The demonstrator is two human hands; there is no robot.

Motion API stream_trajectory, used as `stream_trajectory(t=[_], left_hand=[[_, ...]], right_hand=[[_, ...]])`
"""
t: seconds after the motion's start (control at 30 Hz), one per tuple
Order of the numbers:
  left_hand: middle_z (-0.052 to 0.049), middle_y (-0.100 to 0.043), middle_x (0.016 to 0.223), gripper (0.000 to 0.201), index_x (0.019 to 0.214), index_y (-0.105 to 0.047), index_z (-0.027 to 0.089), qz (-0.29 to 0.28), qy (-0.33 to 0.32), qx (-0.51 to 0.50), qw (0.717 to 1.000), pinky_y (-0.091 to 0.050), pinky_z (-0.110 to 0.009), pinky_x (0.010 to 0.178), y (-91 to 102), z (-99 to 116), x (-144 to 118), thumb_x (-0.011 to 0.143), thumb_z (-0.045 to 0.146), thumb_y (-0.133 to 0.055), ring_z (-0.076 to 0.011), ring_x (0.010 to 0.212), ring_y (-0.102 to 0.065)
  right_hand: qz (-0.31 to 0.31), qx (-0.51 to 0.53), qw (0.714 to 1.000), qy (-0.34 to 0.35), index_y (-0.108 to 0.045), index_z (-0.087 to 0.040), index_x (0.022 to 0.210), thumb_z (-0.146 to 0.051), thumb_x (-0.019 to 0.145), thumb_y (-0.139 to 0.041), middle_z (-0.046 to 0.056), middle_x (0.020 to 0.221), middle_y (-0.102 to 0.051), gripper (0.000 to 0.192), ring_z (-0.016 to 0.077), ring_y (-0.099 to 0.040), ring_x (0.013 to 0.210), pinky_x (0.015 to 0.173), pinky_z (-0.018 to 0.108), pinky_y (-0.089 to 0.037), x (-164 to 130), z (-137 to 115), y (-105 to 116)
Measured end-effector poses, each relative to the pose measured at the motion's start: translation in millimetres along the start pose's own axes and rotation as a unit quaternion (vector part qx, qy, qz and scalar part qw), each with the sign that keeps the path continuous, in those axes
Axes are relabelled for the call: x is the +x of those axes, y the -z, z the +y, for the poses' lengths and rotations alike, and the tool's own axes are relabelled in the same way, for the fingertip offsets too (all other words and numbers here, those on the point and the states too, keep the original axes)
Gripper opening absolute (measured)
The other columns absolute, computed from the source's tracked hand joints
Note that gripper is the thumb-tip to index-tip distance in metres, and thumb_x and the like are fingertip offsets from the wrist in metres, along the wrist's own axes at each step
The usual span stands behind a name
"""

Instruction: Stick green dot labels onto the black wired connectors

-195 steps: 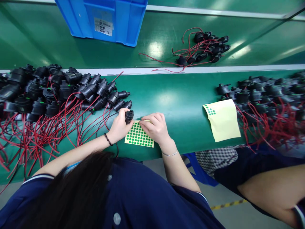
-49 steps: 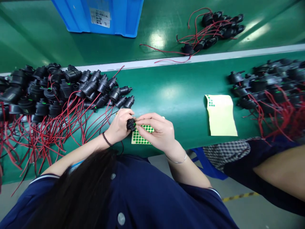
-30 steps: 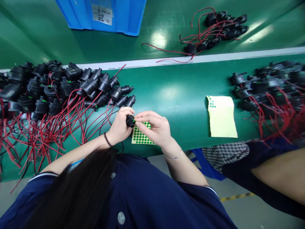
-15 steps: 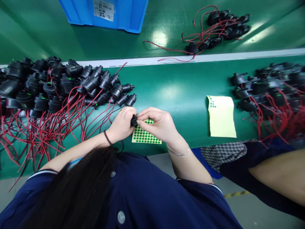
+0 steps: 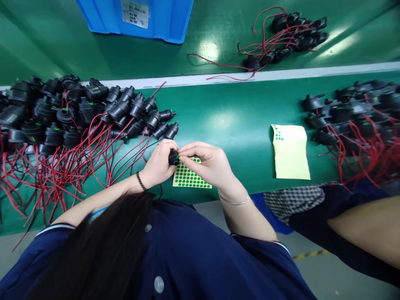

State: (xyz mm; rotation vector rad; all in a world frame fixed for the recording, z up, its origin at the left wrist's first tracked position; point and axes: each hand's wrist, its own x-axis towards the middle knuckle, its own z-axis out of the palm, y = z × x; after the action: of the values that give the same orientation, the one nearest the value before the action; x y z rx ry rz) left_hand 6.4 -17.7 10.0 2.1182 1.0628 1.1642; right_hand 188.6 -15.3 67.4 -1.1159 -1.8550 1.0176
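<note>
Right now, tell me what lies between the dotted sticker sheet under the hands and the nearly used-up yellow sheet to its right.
In the head view, only bare green belt lies between the sticker sheet and the yellow sheet.

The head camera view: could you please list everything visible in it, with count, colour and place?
Held connector: one, black, between both hands.
Dot sticker sheet: one, yellow with green dots, under the hands.
Nearly used sheet: one, yellow, few green dots, right of centre.
Left connector pile: many, black with red wires, left of the bench.
Right connector pile: many, black with red wires, far right.
Far connector bunch: several, black with red wires, on the far belt.
Bin: one, blue, labelled, top left.
Bench: green.
Co-worker's arm: lower right.
Left hand: grip on the held connector.
Right hand: fingertips on the held connector.
</note>
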Motion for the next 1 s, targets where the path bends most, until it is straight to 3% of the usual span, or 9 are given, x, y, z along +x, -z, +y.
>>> stream_trajectory(t=[0.2,0.37,0.5,0.77,0.83,0.9,1.0], left_hand=[[-0.004,-0.057,0.101,0.031,0.107,-0.043,0.024,0.022,-0.001,0.021,1.0,-0.049,-0.036,0.079,-0.8,0.7,-1.1,0.082,0.008,-0.053,-0.0197,0.095,-0.058],[-0.003,-0.058,0.101,0.027,0.104,-0.043,0.023,0.045,0.104,-0.083,0.99,-0.051,-0.033,0.081,2.1,5.8,3.4,0.084,0.013,-0.059,-0.0163,0.092,-0.06],[-0.001,-0.059,0.098,0.029,0.101,-0.044,0.022,0.048,0.181,-0.159,0.969,-0.05,-0.031,0.08,4.4,6.4,5.3,0.082,0.015,-0.064,-0.0149,0.089,-0.061],[-0.002,-0.056,0.098,0.031,0.104,-0.045,0.022,0.051,0.196,-0.133,0.97,-0.053,-0.033,0.079,3.1,12.0,4.6,0.08,0.01,-0.062,-0.017,0.089,-0.061],[-0.003,-0.056,0.096,0.035,0.103,-0.043,0.022,0.009,0.185,-0.113,0.976,-0.054,-0.032,0.074,13.1,18.1,11.3,0.078,0.008,-0.063,-0.0179,0.086,-0.061],[-0.006,-0.057,0.102,0.04,0.107,-0.041,0.022,-0.014,0.174,-0.086,0.981,-0.055,-0.032,0.07,35.4,24.7,20.4,0.078,0.01,-0.066,-0.0185,0.087,-0.062],[-0.008,-0.057,0.106,0.039,0.11,-0.042,0.021,0.066,0.158,0.025,0.985,-0.055,-0.032,0.074,95.9,37.4,28.7,0.082,0.018,-0.07,-0.0189,0.09,-0.062]], right_hand=[[0.042,-0.116,0.989,0.086,-0.074,-0.021,0.084,-0.015,0.089,-0.063,0.005,0.095,-0.077,0.014,0.0155,-0.074,0.084,0.076,0.029,-0.063,-3.0,-5.3,-8.5],[-0.013,-0.006,0.998,0.067,-0.073,-0.021,0.112,-0.017,0.092,-0.061,0.01,0.117,-0.073,0.023,0.0188,-0.071,0.107,0.092,0.037,-0.062,-3.7,-3.6,-7.7],[0.017,0.025,0.999,0.044,-0.069,-0.02,0.123,-0.011,0.092,-0.054,0.012,0.125,-0.069,0.035,0.0209,-0.067,0.118,0.1,0.041,-0.06,-3.9,-1.8,-14.2],[0.03,-0.12,0.982,0.146,-0.062,-0.021,0.132,-0.006,0.089,-0.053,0.015,0.125,-0.069,0.046,0.0264,-0.069,0.114,0.096,0.048,-0.062,-6.4,-7.0,-22.9],[0.017,-0.144,0.977,0.158,-0.058,-0.024,0.139,-0.007,0.089,-0.055,0.015,0.13,-0.067,0.052,0.0279,-0.068,0.116,0.098,0.048,-0.061,-5.7,-7.5,-16.6],[0.014,-0.149,0.977,0.15,-0.056,-0.027,0.142,-0.011,0.089,-0.06,0.013,0.133,-0.066,0.055,0.0292,-0.069,0.114,0.097,0.048,-0.061,-2.5,-3.0,-7.8],[0.072,-0.121,0.984,0.112,-0.055,-0.03,0.144,-0.018,0.089,-0.065,0.013,0.133,-0.064,0.057,0.0294,-0.072,0.101,0.093,0.053,-0.061,1.4,7.5,5.6]])
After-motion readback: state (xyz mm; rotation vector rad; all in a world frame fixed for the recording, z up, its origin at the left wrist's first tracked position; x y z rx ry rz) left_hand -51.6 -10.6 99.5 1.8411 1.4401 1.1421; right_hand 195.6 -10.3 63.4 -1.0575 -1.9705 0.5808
